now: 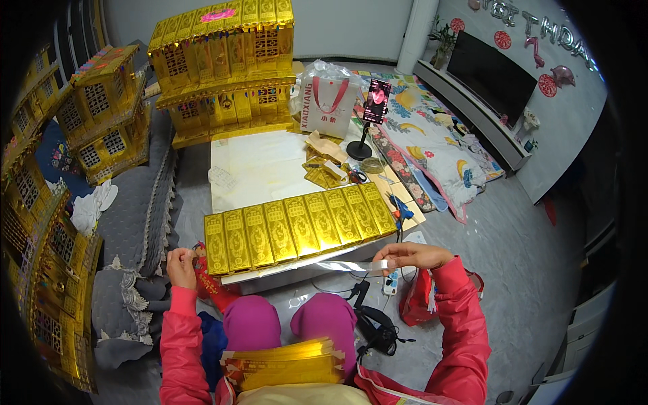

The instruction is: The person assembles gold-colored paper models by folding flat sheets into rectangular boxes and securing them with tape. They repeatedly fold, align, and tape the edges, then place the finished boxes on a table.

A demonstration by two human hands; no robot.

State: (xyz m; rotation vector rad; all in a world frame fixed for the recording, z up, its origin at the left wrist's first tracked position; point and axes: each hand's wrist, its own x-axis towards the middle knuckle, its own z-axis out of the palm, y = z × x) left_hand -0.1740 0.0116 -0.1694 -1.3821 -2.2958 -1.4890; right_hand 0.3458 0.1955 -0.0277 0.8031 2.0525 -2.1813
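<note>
A row of shiny gold paper boxes [297, 226] lies side by side along the near edge of the white-topped table [246, 165]. Off the right end of its near side, my right hand [415, 256] pinches a strip of clear, glossy tape [351, 266]. The strip runs leftward along the table's front edge and fades from sight towards the middle. My left hand [181, 268] is closed, fingers curled, just beyond the row's left end; whatever it may hold is hidden. A stack of flat gold paper pieces [283, 362] rests on my lap.
Behind the row are scissors [358, 177], a tape roll [371, 165], a phone [376, 102] on a stand and a white paper bag [329, 104]. A blue-handled tool [401, 210] lies at the right edge. Gold paper houses [223, 67] stand behind and left. Black cables [378, 327] lie on the floor.
</note>
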